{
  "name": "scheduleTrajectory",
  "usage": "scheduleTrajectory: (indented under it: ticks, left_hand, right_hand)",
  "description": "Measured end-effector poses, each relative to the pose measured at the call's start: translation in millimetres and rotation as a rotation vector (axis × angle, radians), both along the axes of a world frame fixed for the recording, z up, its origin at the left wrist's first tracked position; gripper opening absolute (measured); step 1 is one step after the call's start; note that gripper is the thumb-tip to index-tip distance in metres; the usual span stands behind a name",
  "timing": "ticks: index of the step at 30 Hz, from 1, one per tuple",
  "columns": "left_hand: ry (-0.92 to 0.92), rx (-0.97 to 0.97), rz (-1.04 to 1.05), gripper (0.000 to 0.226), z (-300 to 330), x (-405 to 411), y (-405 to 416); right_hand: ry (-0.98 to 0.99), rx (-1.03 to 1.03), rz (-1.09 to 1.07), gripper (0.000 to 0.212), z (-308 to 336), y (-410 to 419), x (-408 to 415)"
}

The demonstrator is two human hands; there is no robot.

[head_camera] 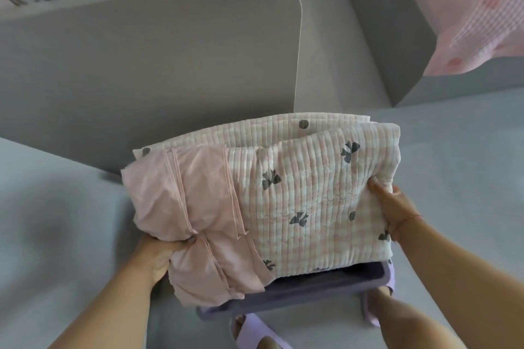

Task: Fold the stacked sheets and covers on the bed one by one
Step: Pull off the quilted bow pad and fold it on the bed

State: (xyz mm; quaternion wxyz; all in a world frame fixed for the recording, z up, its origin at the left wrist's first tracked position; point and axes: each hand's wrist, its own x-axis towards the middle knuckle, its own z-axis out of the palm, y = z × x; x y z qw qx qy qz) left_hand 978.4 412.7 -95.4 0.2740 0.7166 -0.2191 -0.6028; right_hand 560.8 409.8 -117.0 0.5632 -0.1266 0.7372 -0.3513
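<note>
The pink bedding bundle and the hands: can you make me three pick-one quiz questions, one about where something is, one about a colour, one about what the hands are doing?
1. Where is the folded bedding bundle?
A. On the floor
B. Held up between both hands
C. On a shelf

2. What colour are the slippers?
A. Lilac
B. Green
C. Black

3. What is the left hand doing?
A. Hanging free
B. Pointing
C. Gripping the plain pink cloth

Answers:
1 B, the left hand and right hand clasp its two sides above a purple basket.
2 A, both slippers look pale purple.
3 C, its thumb pinches the pink fabric.
</note>
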Motion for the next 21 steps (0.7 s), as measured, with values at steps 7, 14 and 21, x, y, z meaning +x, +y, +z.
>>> scheduleTrajectory:
  ticks: [7, 14, 21]
  left_hand:
    - [-0.056, 0.041, -0.022, 0.120, -96, 9, 12]
    - [-0.045, 0.278, -0.019, 0.092, -177, 8, 36]
    - [-0.252, 0.347, 0.031, 0.070, -222, -5, 31]
  right_hand:
    - [0.017, 0.026, -0.022, 0.074, -72, 9, 5]
    - [0.104, 0.219, 0.050, 0.100, -143, 35, 2]
    - [0.347, 0.351, 0.231, 0.056, -184, 5, 6]
